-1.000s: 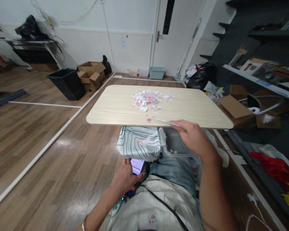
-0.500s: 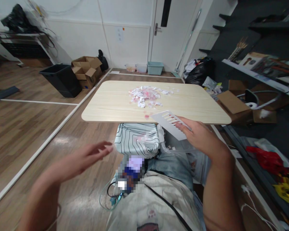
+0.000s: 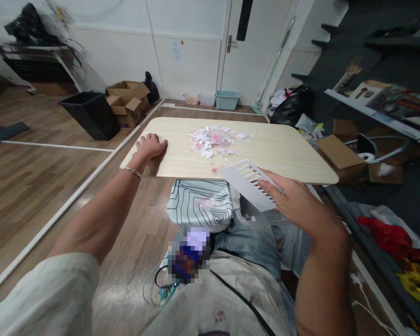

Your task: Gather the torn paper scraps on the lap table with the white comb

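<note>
Two hands are out in front. The right hand (image 3: 292, 195) is closed on a flat white scraper (image 3: 247, 187) with a row of slots in it. The scraper sticks out from the thumb and fingers to the left, tilted. Its far end shows over the near edge of the bench (image 3: 283, 149), but I cannot tell if they touch. The left hand (image 3: 150, 145) rests on the left end of the bench, fingers bent and a bit apart, with nothing seen in it. White and pink paper bits (image 3: 212, 139) lie in a messy heap between the hands, farther back than the scraper. A small red spot (image 3: 215, 171) is just beside the scraper's tip.
</note>
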### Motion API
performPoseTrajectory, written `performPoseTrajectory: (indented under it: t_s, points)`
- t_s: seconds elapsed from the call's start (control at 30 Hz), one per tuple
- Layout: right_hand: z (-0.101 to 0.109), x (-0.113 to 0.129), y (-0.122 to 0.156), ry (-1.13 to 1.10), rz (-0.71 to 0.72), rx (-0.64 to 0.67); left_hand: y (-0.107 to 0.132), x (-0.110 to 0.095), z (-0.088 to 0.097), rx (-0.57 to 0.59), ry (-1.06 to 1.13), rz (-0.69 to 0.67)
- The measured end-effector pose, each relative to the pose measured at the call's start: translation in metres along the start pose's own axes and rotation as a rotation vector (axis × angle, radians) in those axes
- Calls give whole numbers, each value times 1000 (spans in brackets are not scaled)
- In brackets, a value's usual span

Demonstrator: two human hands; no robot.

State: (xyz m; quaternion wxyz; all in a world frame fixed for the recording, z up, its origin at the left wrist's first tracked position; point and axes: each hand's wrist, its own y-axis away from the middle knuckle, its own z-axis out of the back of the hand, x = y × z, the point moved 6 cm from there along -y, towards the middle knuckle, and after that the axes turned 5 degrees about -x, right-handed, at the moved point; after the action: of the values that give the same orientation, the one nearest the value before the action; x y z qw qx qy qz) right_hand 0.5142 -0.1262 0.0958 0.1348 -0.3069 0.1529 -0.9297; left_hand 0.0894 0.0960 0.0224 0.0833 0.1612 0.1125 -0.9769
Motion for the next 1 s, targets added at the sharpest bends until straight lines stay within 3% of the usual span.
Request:
performPoseTrajectory:
  t_s: [0.1,0.27,0.67,1.0]
  points:
    - [3,-1,-3,50,-17,-47,7,5,-20,-49,-30,63]
    - [8,-4,-10,92,-24,-116,9,11,-23,-77,-13,50]
    - [6,-36,-45,396,-8,-30,4,13,-26,-101,-6,61]
    - [-6,-17,-59,349,16,150,2,15,-27,-111,-53,64]
